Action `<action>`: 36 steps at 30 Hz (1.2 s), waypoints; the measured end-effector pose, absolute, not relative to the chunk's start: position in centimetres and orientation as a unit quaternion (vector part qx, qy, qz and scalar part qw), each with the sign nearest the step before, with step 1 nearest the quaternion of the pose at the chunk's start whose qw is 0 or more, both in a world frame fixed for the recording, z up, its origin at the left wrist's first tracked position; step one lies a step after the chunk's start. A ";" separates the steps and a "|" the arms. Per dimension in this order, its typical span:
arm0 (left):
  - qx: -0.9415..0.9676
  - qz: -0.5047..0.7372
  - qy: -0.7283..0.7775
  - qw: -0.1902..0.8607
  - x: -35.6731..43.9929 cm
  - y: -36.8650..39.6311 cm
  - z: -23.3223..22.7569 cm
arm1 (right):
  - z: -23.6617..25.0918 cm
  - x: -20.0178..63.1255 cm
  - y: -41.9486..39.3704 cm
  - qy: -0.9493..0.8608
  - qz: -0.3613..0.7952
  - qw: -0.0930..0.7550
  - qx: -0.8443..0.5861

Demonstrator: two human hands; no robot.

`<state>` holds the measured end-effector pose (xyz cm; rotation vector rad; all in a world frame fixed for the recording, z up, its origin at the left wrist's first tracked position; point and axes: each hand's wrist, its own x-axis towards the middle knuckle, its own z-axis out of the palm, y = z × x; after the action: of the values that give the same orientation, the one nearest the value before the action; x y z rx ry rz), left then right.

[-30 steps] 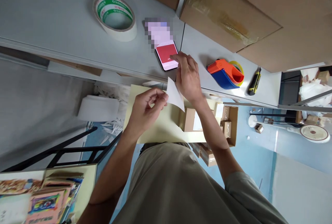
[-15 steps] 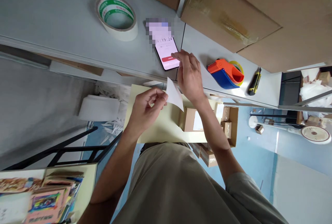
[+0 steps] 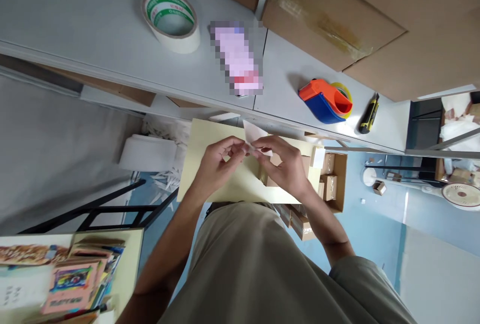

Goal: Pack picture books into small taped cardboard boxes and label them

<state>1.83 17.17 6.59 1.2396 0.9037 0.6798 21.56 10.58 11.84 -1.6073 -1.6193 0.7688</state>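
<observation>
My left hand [image 3: 217, 164] and my right hand [image 3: 282, 164] meet over a pale yellow board [image 3: 202, 156] in front of me. Both pinch a small white slip of paper [image 3: 254, 135] by its edges, fingertips almost touching. The paper sticks up between the hands. A phone [image 3: 240, 64], its screen blurred, lies on the grey table [image 3: 93, 24] just beyond the hands, with no hand on it.
A roll of white tape [image 3: 171, 20] lies on the table to the left. An orange and blue tape dispenser [image 3: 324, 103] and a yellow-black utility knife [image 3: 369, 114] lie to the right. Large cardboard boxes [image 3: 337, 9] stand behind. Small boxes fill a carton [image 3: 332, 181] below.
My right hand left the phone screen and came back down to the white paper, joining my left hand on it. The paper has dropped flatter between both hands.
</observation>
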 end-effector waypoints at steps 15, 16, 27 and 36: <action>0.637 0.230 0.300 0.672 6.9 8.6 8.6 | 10.3 27.1 -0.1 -0.463 0.462 0.464 -0.598; 0.640 0.228 0.297 0.671 7.3 8.1 8.9 | 10.4 27.6 -0.7 -0.460 0.466 0.467 -0.594; 0.657 0.244 0.328 0.634 11.4 2.9 10.1 | 10.2 31.6 -5.0 -0.426 0.522 0.504 -0.541; 0.662 0.241 0.361 0.611 10.8 1.3 9.8 | 9.3 31.5 -5.7 -0.440 0.539 0.497 -0.518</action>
<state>10.84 1.34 9.85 1.5280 0.8327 0.5558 31.47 -5.70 9.33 -1.2555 -1.0663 1.3054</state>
